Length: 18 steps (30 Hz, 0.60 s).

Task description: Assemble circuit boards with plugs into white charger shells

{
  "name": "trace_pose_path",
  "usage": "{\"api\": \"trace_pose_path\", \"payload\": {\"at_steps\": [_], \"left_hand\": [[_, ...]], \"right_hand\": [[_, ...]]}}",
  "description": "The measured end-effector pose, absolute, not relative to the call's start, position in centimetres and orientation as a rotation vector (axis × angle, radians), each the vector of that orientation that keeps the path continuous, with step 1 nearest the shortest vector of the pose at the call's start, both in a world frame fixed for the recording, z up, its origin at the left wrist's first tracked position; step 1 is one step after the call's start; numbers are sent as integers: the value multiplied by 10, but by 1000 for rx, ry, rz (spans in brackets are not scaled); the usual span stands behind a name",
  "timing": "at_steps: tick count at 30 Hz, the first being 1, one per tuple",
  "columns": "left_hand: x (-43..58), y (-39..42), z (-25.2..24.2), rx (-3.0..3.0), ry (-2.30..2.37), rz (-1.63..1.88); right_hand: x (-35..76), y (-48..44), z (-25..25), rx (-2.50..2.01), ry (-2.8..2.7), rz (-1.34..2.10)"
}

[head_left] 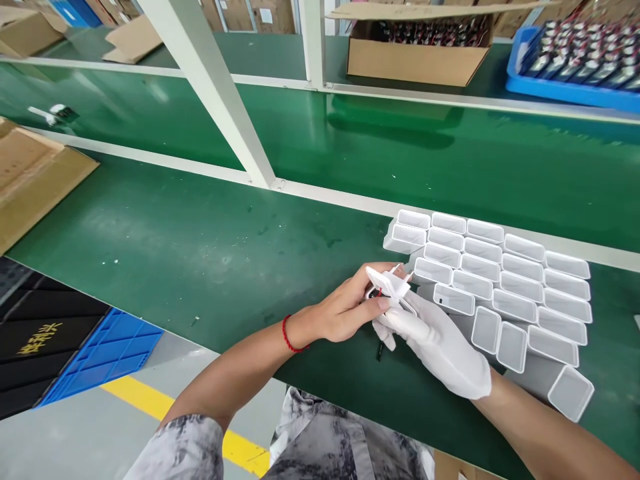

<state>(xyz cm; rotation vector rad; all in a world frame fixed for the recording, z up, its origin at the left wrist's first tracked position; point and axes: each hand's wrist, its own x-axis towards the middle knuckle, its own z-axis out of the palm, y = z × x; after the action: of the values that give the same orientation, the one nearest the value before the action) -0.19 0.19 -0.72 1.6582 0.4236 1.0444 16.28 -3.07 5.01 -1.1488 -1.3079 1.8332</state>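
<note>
Sitting just left of the white casings [520, 285], the plug cover [389, 284], prongs toward them, is pinched by the left hand [345, 310] (the gloved right hand [430, 341], nearer them, holds a shell [409, 303] beneath).

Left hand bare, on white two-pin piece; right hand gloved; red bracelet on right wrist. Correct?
Wrong wrist: head view shows the red bracelet on the left wrist. Bare left hand on the white two-pin piece, gloved right hand: correct.

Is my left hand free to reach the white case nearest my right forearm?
Probably not: the left hand holds the pronged white piece, and the right hand blocks the way to that case.
</note>
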Motion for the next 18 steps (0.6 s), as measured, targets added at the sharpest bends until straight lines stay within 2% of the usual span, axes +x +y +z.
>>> {"api": "trace_pose_path", "payload": {"at_steps": [10,18], "left_hand": [[4,0,-11,1763,407,1200],[6,1,-11,1819,358,1209]], "right_hand": [[166,-27,37,-1128,-1284,1862],[160,-33,33,-1192,-952,1861]]}}
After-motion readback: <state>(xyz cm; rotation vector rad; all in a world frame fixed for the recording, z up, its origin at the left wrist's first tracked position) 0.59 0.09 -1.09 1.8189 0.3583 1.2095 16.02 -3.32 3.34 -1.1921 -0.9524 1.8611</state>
